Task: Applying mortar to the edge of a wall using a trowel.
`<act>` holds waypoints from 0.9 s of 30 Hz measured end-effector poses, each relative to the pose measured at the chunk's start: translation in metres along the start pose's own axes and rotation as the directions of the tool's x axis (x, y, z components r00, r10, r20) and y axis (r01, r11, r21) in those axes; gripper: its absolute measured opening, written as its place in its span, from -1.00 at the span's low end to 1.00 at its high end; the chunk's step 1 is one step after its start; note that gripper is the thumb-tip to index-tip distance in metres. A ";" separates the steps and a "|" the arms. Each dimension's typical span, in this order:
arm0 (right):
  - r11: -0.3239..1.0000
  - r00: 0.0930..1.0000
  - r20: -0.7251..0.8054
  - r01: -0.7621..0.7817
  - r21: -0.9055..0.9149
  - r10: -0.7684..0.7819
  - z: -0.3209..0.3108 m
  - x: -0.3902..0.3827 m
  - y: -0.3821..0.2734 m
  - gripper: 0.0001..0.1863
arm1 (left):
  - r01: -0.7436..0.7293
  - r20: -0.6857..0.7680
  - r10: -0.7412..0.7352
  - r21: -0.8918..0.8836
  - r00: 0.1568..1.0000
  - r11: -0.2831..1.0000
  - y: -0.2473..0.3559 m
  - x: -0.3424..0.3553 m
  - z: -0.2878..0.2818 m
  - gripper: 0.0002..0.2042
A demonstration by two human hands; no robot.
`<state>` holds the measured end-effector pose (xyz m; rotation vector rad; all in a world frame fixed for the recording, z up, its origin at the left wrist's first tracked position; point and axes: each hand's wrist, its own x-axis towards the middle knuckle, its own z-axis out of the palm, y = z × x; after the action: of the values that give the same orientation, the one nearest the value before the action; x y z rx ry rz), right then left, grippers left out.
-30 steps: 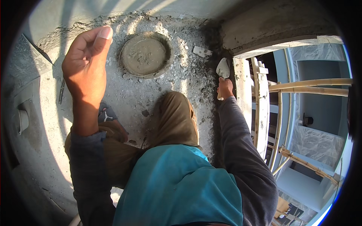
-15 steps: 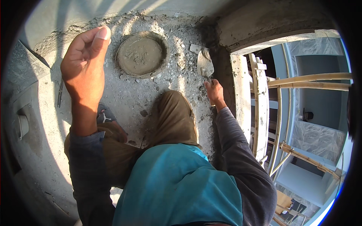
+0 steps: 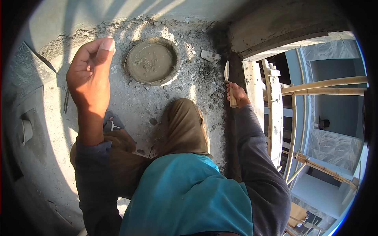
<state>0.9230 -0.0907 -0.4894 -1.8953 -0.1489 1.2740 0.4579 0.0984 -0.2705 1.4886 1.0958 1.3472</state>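
Grey concrete floor, rubble-strewn, sunlit in patches, fills the middle; plastered wall across the top, striped with shadow. Right side: a blue-grey building beyond an opening, with bamboo poles in front of it and a pale, stained plank along the near edge. Person's teal shirt fills bottom centre, brown trousers above it, one knee pointing up-frame. Round basin sits on the floor ahead of that knee, wire handle down one side, wet grey mortar inside, surface lumpy. Left hand is raised near the camera, left of the basin in view: fingers curled in, thumb tip up against the forefinger; can't tell if anything is pinched there. Right hand is at the plank side, fingers wrapped round the wooden handle of a trowel, closed on it. Blade points up-frame, nearly edge-on, over the dark strip beside the plank; can't tell its height off the floor. Dark sandal with a white mark on the left foot. Flat pale offcut lies on rubble just left of the blade tip.
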 end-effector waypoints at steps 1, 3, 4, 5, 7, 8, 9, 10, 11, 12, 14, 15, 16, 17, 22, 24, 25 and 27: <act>1.000 1.000 -0.009 0.002 0.008 -0.002 0.005 -0.011 -0.005 -0.69 | 0.008 0.009 -0.008 -0.013 1.000 1.000 -0.003 0.001 0.003 -0.74; 0.951 0.947 0.312 0.158 -0.265 -0.071 0.048 -0.063 -0.036 -0.65 | -0.006 0.005 0.006 -0.018 1.000 1.000 0.002 0.000 -0.004 -0.74; 0.952 0.942 0.328 0.160 -0.262 -0.068 0.068 -0.077 -0.042 -0.65 | -0.022 -0.002 0.022 -0.033 1.000 0.999 0.006 0.000 -0.009 -0.73; 0.853 0.921 0.362 0.299 -0.428 -0.141 0.087 -0.085 -0.049 -0.65 | -0.012 0.001 0.012 -0.043 1.000 0.999 0.007 0.000 -0.004 -0.73; 0.472 0.853 0.430 0.523 -0.710 -0.297 0.135 -0.107 -0.073 -0.62 | 0.019 -0.027 -0.019 -0.019 0.999 1.000 0.011 -0.001 0.003 -0.75; 0.171 0.743 0.491 0.614 -0.771 -0.455 0.150 -0.106 -0.079 -0.63 | -0.019 0.003 0.020 -0.072 1.000 0.997 0.008 -0.002 0.007 -0.79; 0.095 0.783 0.453 0.537 -0.839 -0.425 0.170 -0.106 -0.088 -0.63 | -0.009 0.021 0.011 -0.090 1.000 0.996 0.010 -0.005 0.011 -0.81; 0.010 0.817 0.414 0.456 -0.890 -0.401 0.193 -0.106 -0.098 -0.62 | 0.001 0.035 0.002 -0.106 0.999 0.994 0.011 -0.007 0.012 -0.82; -0.057 0.811 0.391 0.409 -0.911 -0.436 0.205 -0.092 -0.099 -0.66 | -0.044 0.050 0.049 -0.091 0.998 0.995 0.012 -0.008 0.015 -0.82; -0.055 0.802 0.399 0.421 -0.906 -0.445 0.218 -0.079 -0.104 -0.66 | -0.089 0.065 0.094 -0.076 0.993 0.993 0.013 -0.008 0.015 -0.82; -0.178 0.817 0.418 0.379 -0.908 -0.398 0.244 -0.057 -0.113 -0.70 | -0.104 0.046 0.108 -0.082 0.993 0.991 0.017 -0.007 0.011 -0.82; -0.191 0.805 0.422 0.377 -0.906 -0.416 0.260 -0.050 -0.112 -0.72 | -0.089 0.002 0.089 -0.075 0.996 0.993 0.020 -0.007 0.007 -0.82; -0.199 0.798 0.437 0.389 -0.900 -0.416 0.276 -0.043 -0.109 -0.72 | -0.073 -0.045 0.070 -0.069 0.997 0.995 0.021 -0.006 0.002 -0.82; -0.232 0.805 0.454 0.393 -0.890 -0.382 0.292 -0.037 -0.105 -0.72 | -0.043 -0.068 0.034 -0.129 0.997 0.991 0.019 -0.004 -0.005 -0.83; -0.120 0.801 0.542 0.530 -0.840 -0.255 0.324 -0.020 -0.077 -0.65 | -0.070 -0.129 0.055 -0.113 0.990 0.991 0.020 -0.004 -0.024 -0.83; -0.017 0.800 0.554 0.566 -0.824 -0.228 0.301 -0.004 -0.068 -0.57 | -0.047 -0.110 0.033 -0.132 0.993 0.990 0.019 -0.003 -0.023 -0.82; 0.115 0.795 0.572 0.599 -0.792 -0.202 0.293 -0.017 -0.065 -0.54 | -0.046 -0.118 0.031 -0.125 0.992 0.991 0.019 -0.004 -0.027 -0.82; 0.257 0.796 0.574 0.605 -0.754 -0.190 0.277 -0.038 -0.055 -0.50 | -0.054 -0.138 0.033 -0.156 0.990 0.986 0.021 -0.005 -0.030 -0.80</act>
<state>0.6973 0.0820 -0.4651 -2.1655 -1.8524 1.2160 0.4294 0.0883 -0.2491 1.3278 1.0177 1.5475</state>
